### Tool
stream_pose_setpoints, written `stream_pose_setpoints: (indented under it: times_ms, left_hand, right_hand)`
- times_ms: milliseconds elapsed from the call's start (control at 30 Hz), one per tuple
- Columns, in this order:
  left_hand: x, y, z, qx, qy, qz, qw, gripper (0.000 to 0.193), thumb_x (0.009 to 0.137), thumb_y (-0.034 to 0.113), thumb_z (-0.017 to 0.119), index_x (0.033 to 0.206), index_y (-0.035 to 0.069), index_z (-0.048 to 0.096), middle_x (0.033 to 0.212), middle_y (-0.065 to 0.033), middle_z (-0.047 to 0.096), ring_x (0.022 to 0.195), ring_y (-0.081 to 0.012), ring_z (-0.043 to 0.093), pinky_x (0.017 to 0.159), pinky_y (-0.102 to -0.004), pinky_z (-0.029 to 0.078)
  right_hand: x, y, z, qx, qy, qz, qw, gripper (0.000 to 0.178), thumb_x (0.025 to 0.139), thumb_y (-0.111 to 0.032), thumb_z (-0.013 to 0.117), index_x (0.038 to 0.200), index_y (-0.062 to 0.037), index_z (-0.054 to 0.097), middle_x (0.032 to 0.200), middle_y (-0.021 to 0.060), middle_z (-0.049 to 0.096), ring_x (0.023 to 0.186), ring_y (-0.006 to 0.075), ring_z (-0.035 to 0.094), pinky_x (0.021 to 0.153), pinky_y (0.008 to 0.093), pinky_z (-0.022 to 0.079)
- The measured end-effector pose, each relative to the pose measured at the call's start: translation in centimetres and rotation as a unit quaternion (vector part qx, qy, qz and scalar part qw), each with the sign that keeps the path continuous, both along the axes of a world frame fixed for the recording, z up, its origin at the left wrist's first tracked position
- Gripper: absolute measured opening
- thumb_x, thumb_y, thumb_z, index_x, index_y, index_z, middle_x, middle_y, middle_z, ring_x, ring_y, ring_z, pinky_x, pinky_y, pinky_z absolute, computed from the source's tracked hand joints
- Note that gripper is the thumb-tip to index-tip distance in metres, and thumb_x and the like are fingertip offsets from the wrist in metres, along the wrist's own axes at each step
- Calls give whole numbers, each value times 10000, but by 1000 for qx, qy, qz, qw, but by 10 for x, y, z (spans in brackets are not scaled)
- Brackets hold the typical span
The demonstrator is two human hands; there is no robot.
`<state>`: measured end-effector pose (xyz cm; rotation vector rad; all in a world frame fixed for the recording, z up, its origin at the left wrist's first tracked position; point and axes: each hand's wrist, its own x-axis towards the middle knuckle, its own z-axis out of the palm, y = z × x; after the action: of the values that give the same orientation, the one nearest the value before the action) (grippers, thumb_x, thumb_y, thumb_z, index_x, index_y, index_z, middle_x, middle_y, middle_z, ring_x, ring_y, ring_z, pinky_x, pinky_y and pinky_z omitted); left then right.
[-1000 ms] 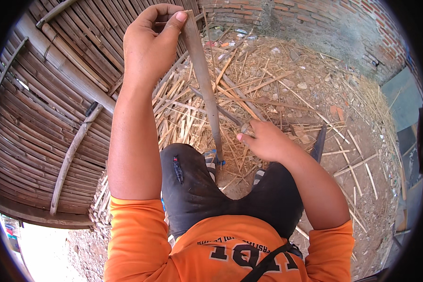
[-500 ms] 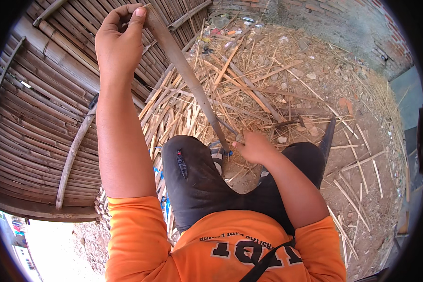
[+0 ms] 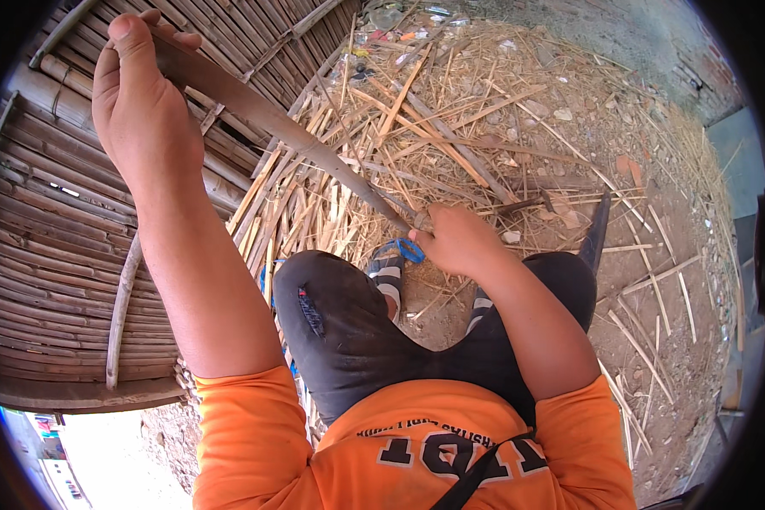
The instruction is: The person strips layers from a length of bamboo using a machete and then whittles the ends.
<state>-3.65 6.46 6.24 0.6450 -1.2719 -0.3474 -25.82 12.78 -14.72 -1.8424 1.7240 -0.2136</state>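
Observation:
My left hand (image 3: 149,119), raised at the upper left, is closed around the top end of a long split bamboo strip (image 3: 302,140). The strip slants down to the right, its lower end by my right thumb, above my feet. Low in front of my knees, my right hand (image 3: 461,241) is closed on a knife, its grip mostly covered by the fingers. The knife's narrow dark blade (image 3: 397,202) points up and left, against or just behind the strip; contact is unclear. A blue loop of strapping (image 3: 410,250) lies by my left sandal (image 3: 387,274).
Loose bamboo slats (image 3: 314,200) and straw are heaped ahead of me. A bamboo slat wall (image 3: 51,255) rises at left, a brick wall (image 3: 646,51) at the far right. A hooked tool (image 3: 527,204) lies beyond my right hand; a dark blade-like piece (image 3: 597,229) stands by my right knee.
My left hand has swung left and outward with the top of the bamboo strip, so the strip slants more. My right hand has shifted slightly, still holding the knife by the strip's lower end.

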Motion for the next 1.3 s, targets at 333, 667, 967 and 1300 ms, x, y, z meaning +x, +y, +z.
stream_pose_setpoints:
  times_ms: [333, 667, 967, 1300]
  left_hand:
    - [24, -28, -28, 69, -25, 7, 997, 412, 984, 413, 651, 1061, 9, 657, 921, -46, 680, 854, -159, 689, 811, -285, 501]
    - [24, -35, -27, 72, -10, 29, 997, 354, 988, 381, 656, 1067, 36, 663, 950, -35, 684, 885, -166, 694, 822, -287, 484]
    - [32, -33, -30, 81, -25, 71, 994, 359, 1002, 408, 624, 1094, 64, 663, 935, -31, 698, 917, -142, 673, 891, -339, 440]
    - [59, -47, -30, 89, 28, 64, 994, 482, 971, 415, 666, 1193, -9, 614, 1066, -77, 649, 959, -223, 671, 898, -353, 470]
  right_hand:
    - [13, -12, -69, 18, 6, -34, 999, 411, 955, -356, 608, 1142, 10, 627, 1093, 235, 690, 1056, 409, 658, 907, 491, 524]
    - [18, -32, -131, 58, -3, -49, 997, 410, 952, -352, 624, 1174, -8, 645, 1100, 232, 696, 1065, 405, 666, 913, 488, 531]
    - [39, -31, -99, 18, -37, -61, 997, 408, 948, -338, 627, 1182, -4, 643, 1131, 225, 693, 1082, 392, 666, 927, 480, 533]
    - [34, -52, -184, 103, -11, -87, 991, 363, 920, -278, 658, 1175, -20, 678, 1192, 224, 681, 1090, 370, 674, 923, 453, 544]
